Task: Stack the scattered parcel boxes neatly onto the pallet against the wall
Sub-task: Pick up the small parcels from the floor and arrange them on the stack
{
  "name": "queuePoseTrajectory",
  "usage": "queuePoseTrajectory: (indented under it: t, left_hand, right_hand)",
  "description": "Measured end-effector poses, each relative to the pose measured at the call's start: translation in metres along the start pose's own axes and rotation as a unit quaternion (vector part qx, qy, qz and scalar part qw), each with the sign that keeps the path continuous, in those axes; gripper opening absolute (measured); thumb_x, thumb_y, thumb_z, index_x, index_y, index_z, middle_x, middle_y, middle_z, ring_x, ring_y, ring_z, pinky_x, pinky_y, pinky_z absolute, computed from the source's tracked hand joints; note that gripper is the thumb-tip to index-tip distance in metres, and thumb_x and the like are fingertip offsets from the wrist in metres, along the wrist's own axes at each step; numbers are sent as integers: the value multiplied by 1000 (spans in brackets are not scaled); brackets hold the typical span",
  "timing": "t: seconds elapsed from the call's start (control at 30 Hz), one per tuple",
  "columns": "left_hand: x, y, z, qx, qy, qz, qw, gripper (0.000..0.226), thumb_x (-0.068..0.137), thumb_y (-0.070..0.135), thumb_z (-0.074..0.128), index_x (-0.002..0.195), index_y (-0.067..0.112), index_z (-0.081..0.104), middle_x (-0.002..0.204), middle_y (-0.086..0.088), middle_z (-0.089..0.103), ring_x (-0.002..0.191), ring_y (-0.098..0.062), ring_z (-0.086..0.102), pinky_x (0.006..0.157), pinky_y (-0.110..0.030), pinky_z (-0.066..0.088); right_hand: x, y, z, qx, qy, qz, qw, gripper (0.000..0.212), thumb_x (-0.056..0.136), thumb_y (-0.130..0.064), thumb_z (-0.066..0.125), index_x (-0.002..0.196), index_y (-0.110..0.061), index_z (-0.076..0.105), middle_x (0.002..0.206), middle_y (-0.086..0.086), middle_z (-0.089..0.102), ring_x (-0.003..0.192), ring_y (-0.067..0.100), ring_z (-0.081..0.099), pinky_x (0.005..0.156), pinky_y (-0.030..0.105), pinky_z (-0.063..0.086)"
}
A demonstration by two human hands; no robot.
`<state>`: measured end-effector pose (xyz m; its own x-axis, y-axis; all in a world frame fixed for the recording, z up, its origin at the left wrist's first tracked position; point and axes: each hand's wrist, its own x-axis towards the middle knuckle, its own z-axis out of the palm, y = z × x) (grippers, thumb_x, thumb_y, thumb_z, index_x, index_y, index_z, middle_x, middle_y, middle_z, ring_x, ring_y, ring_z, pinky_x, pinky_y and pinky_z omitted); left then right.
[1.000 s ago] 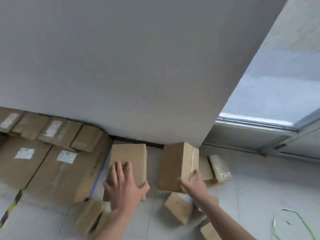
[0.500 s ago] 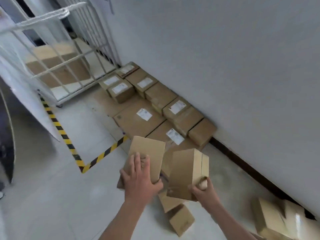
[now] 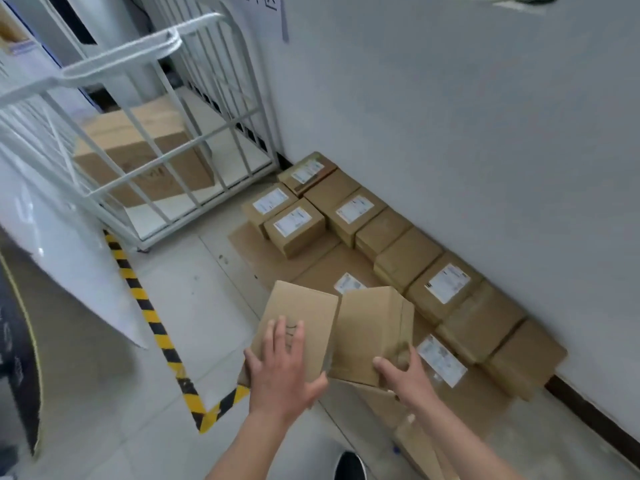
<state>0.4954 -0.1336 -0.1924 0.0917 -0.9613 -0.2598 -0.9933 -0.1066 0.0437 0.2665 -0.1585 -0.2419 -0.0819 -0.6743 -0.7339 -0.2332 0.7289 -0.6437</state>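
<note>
My left hand (image 3: 282, 370) clamped one box (image 3: 298, 323), right hand (image 3: 403, 374) another box (image 3: 372, 332); carried paired, bound for stacked row (image 3: 426, 271).

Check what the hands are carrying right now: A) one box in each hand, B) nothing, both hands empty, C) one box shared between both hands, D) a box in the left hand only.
A: the left hand grips a flat brown box and the right hand grips a second box, the two held side by side above the flattened cardboard by the wall.
</note>
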Motion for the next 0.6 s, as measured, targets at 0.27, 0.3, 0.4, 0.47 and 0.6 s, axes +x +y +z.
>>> queuePoseTrajectory:
  t: [0.27, 0.3, 0.4, 0.47, 0.6]
  left_hand:
    - [146, -87, 5, 13, -39, 64, 997, 93, 68, 73, 52, 142, 16, 48, 148, -18, 44, 136, -36, 42, 88, -69, 44]
    - [162, -99, 5, 12, -43, 72, 996, 93, 67, 72, 54, 142, 16, 49, 147, -18, 45, 135, -36, 43, 87, -69, 43]
    - [214, -123, 17, 10, -62, 93, 994, 94, 67, 71, 54, 143, 17, 48, 150, -18, 42, 138, -36, 40, 92, -70, 40]
    - [252, -131, 30, 12, -66, 122, 990, 95, 70, 72, 48, 148, 19, 41, 156, -16, 32, 144, -34, 30, 99, -70, 33]
    - [327, -128, 67, 24, -77, 202, 976, 95, 76, 75, 34, 155, 26, 13, 164, -11, 5, 150, -29, 4, 111, -66, 15]
  right_hand:
    - [109, -71, 85, -6, -1, 57, 998, 102, 75, -51, 75, 154, -30, 14, 150, -1, 41, 125, 22, 49, 104, 45, 43]
    - [118, -77, 96, 5, 1, 65, 998, 99, 77, -49, 75, 154, -29, 15, 148, -1, 43, 118, 20, 52, 101, 39, 43]
    - [149, -89, 126, 45, 19, 105, 993, 87, 82, -46, 69, 152, -31, 20, 134, -3, 51, 100, 15, 51, 86, 36, 46]
    - [168, -95, 143, 76, 61, 137, 986, 80, 84, -45, 65, 152, -31, 23, 129, -3, 50, 107, 22, 52, 94, 44, 48]
    - [213, -85, 164, 150, 127, 157, 968, 73, 82, -45, 62, 148, -35, 30, 137, 1, 51, 118, 26, 54, 97, 47, 48]
